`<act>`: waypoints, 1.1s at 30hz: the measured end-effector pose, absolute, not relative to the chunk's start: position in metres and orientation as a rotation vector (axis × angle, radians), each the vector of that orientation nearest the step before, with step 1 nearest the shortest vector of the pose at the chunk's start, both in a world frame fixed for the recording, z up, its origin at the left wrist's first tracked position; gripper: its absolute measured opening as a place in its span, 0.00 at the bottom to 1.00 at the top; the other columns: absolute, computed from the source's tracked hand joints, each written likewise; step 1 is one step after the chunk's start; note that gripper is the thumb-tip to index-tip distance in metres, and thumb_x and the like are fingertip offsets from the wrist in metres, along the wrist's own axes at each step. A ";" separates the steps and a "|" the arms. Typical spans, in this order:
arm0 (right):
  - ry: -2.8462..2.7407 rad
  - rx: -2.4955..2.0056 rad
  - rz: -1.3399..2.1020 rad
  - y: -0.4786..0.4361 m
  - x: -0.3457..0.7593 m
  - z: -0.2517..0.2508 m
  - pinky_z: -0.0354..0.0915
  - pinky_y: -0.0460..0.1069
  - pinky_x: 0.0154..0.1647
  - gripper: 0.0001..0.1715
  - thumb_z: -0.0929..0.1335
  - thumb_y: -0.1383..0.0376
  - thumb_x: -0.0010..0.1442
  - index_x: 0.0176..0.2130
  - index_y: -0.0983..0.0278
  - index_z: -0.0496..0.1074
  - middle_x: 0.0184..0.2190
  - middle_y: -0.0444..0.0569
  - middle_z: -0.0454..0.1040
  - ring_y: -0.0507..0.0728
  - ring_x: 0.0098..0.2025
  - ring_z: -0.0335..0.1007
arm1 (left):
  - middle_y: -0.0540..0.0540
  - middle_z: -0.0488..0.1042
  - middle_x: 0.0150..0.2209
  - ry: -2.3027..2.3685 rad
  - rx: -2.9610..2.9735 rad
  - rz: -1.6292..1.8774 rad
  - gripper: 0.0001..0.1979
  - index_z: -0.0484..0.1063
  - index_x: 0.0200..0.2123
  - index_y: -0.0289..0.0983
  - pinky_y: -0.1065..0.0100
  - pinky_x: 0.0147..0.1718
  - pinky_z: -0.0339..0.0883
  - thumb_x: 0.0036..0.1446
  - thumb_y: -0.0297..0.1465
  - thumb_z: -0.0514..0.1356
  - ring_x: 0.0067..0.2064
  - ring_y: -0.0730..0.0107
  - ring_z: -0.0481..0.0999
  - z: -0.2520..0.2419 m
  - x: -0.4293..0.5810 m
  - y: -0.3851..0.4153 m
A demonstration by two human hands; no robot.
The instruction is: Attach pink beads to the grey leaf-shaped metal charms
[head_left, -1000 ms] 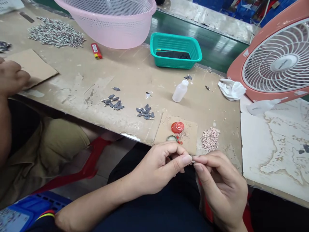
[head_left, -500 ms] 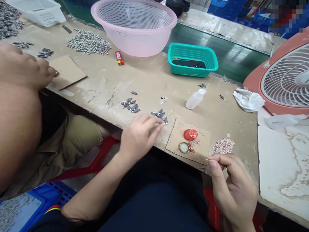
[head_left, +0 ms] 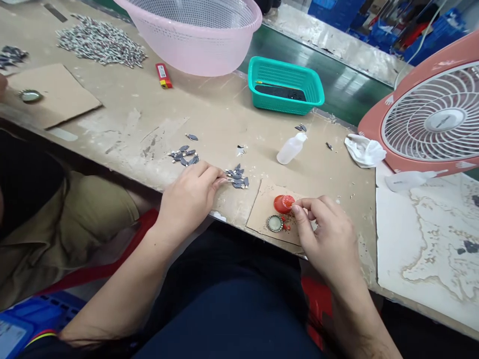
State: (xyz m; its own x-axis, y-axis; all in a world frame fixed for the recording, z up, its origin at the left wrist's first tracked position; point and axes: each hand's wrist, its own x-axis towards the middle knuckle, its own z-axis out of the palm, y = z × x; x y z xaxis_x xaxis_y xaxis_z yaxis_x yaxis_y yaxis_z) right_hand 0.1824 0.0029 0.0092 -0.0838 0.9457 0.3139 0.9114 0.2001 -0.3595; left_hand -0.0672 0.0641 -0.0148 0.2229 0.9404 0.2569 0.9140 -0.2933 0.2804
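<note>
Red plastic cap touching right hand.

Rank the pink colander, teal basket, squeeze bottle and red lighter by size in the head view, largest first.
Pink colander
Teal basket
Squeeze bottle
Red lighter

The lighter sits farther from the camera than the bottle, so their true sizes are less certain.

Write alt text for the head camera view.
The person's right hand is at a red cap on a cardboard square, beside a metal bottle cap; the left hand reaches small grey leaf-shaped pieces on the workbench.
</note>
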 end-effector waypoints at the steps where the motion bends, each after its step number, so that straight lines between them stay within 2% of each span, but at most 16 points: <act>1: -2.035 -1.729 0.069 0.004 0.182 0.009 0.61 0.51 0.35 0.10 0.64 0.63 0.67 0.36 0.62 0.73 0.29 0.46 0.71 0.55 0.32 0.66 | 0.44 0.77 0.40 1.843 2.385 0.599 0.10 0.74 0.40 0.40 0.62 0.39 0.69 0.68 0.34 0.54 0.44 0.57 0.76 -0.014 -0.068 0.062; 7: -2.126 -1.742 -0.047 0.007 0.179 0.008 0.60 0.51 0.34 0.09 0.64 0.63 0.67 0.36 0.62 0.73 0.29 0.46 0.70 0.55 0.32 0.65 | 0.46 0.78 0.39 1.779 2.195 0.666 0.09 0.71 0.42 0.38 0.63 0.39 0.67 0.68 0.32 0.52 0.41 0.60 0.77 -0.008 -0.070 0.050; 13: -2.154 -1.752 -0.074 0.008 0.177 0.009 0.59 0.51 0.33 0.10 0.64 0.63 0.67 0.36 0.62 0.73 0.29 0.47 0.70 0.56 0.32 0.64 | 0.47 0.80 0.42 1.567 1.993 0.837 0.07 0.74 0.41 0.38 0.68 0.45 0.69 0.66 0.31 0.56 0.45 0.65 0.78 -0.009 -0.070 0.048; 19: -1.688 -1.670 0.492 0.004 0.181 0.016 0.58 0.47 0.28 0.09 0.69 0.59 0.64 0.34 0.60 0.76 0.23 0.40 0.63 0.50 0.25 0.59 | 0.47 0.80 0.41 1.426 1.780 0.857 0.09 0.77 0.43 0.39 0.69 0.44 0.70 0.66 0.33 0.58 0.41 0.67 0.78 -0.004 -0.069 0.043; 24: -1.293 -1.559 0.900 -0.003 0.186 0.020 0.58 0.45 0.26 0.10 0.71 0.57 0.62 0.33 0.59 0.76 0.25 0.40 0.65 0.49 0.27 0.58 | 0.47 0.79 0.39 1.288 1.607 0.839 0.09 0.77 0.43 0.38 0.71 0.38 0.70 0.64 0.35 0.60 0.36 0.69 0.76 -0.001 -0.065 0.041; 28: -1.191 -1.489 1.022 -0.007 0.187 0.020 0.57 0.43 0.26 0.11 0.71 0.56 0.62 0.31 0.59 0.76 0.23 0.39 0.62 0.48 0.26 0.55 | 0.51 0.77 0.31 1.173 1.492 0.848 0.06 0.77 0.39 0.38 0.76 0.31 0.68 0.61 0.33 0.63 0.30 0.75 0.73 0.001 -0.059 0.041; 31: -1.173 -1.491 1.014 -0.010 0.190 0.019 0.56 0.43 0.25 0.11 0.72 0.56 0.61 0.31 0.59 0.76 0.22 0.39 0.61 0.48 0.26 0.55 | 0.54 0.73 0.24 1.113 1.378 0.873 0.03 0.77 0.34 0.37 0.81 0.27 0.66 0.59 0.31 0.65 0.26 0.79 0.70 0.003 -0.054 0.040; 33: -1.178 -1.521 0.967 -0.012 0.192 0.018 0.56 0.43 0.24 0.11 0.72 0.56 0.61 0.31 0.59 0.76 0.23 0.40 0.63 0.48 0.27 0.55 | 0.54 0.74 0.23 1.079 1.292 0.891 0.02 0.78 0.32 0.37 0.83 0.26 0.67 0.56 0.30 0.67 0.25 0.80 0.71 0.004 -0.050 0.039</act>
